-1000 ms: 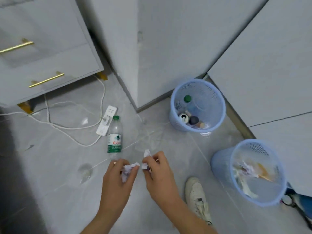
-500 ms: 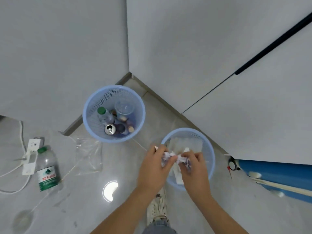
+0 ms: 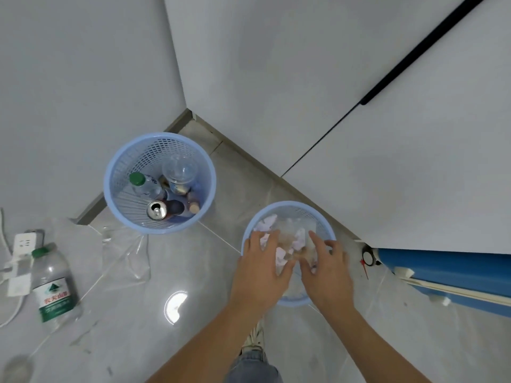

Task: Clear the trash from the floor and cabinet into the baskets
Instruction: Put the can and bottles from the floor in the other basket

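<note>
Two light-blue mesh baskets stand on the grey floor by the wall. The left basket holds bottles, a can and a clear cup. The right basket holds crumpled white paper. My left hand and my right hand hover side by side over the near rim of the right basket, fingers spread and pointing down, with paper scraps lying loose between and below them. A clear plastic water bottle with a green cap lies on the floor at the far left.
A crumpled clear plastic bag lies on the floor between the bottle and the left basket. A white power strip and its cable sit at the left edge. A blue object rests against the wall at the right. My shoe is below the hands.
My view swung right from the cabinet to the baskets. Both hands carried the crumpled paper over the right basket and opened; the paper now lies in the basket.
</note>
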`<control>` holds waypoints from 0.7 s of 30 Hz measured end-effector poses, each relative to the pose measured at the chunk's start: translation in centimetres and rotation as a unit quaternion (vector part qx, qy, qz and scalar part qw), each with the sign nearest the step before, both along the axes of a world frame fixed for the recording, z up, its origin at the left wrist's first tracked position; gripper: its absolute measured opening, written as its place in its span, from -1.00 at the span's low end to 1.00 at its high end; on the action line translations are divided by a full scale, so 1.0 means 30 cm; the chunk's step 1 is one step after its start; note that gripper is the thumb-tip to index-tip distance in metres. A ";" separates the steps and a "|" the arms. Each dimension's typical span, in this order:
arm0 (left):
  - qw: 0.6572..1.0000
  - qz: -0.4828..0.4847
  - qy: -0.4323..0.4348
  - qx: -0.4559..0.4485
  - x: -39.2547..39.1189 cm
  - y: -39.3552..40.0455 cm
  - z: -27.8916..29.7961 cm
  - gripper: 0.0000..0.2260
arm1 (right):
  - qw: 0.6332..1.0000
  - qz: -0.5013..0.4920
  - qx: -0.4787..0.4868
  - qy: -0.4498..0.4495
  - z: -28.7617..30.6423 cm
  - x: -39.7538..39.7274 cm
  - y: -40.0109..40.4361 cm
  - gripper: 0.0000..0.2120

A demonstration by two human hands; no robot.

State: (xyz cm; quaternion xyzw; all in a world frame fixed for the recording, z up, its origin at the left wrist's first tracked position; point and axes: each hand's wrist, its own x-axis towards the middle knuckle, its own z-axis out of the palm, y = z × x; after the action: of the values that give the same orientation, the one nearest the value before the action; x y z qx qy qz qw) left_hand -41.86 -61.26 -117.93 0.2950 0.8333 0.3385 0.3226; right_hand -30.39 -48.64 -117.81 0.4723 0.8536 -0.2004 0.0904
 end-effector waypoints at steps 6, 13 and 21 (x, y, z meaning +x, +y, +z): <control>0.998 0.037 0.041 0.018 -0.074 -0.261 0.097 -0.61 | 0.989 0.091 0.062 0.098 0.118 -0.137 -0.211 -0.40; 0.987 0.146 0.060 -0.031 -0.126 -0.903 0.091 -0.72 | 0.952 0.264 -0.055 0.145 0.061 -0.340 -0.815 -0.63; 0.934 0.305 0.128 -0.138 -0.101 -1.655 -0.083 -0.78 | 0.897 0.408 -0.149 0.088 -0.175 -0.560 -1.417 -0.72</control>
State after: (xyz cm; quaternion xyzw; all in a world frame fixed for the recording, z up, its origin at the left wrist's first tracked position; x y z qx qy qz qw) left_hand -44.88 -110.90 -120.43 0.0201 0.9558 0.2619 0.1317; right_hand -47.21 -91.14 -123.06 0.0442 0.9360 -0.3113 0.1580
